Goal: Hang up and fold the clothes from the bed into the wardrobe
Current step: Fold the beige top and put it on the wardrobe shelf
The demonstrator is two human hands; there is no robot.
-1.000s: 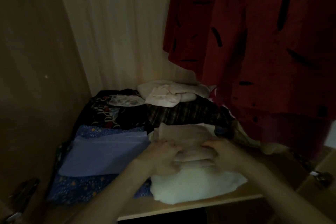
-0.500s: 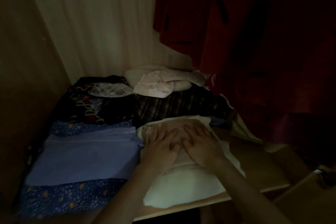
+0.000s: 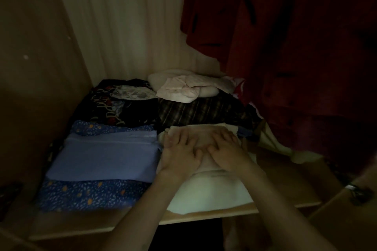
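The pale wooden wardrobe shelf (image 3: 204,217) carries everything, and the step in hand appears to be settling a folded garment on it. Both hands lie flat, fingers straight and spread, side by side with thumbs nearly touching, gripping nothing. The left hand (image 3: 180,154) and right hand (image 3: 226,149) press on the folded beige soft cloth (image 3: 204,130), which sits on top of a larger folded white cloth (image 3: 208,191) whose near edge reaches the shelf's front lip.

To do this well, I judge the palms should press straight down and smooth outward so the fold lies flat, then lift off vertically; dragging back toward the body could pull the beige piece off the white one, or the white one over the lip.

Largest around the hands is the dark red garment with black dashes (image 3: 295,57), hanging above and to the right; its hem drops close beyond the right hand and could brush the wrist or catch on withdrawal. Just left of the left hand lies a folded plain lilac-blue cloth (image 3: 104,157), touching the white stack, on a blue cloth with small orange and white flecks (image 3: 87,193). Beyond the fingertips sit a dark plaid folded fabric (image 3: 195,112) and, further left, a black patterned garment (image 3: 114,106). At the back rests a crumpled pale pink and cream bundle (image 3: 183,87). The light is dim, so finer details stay uncertain.
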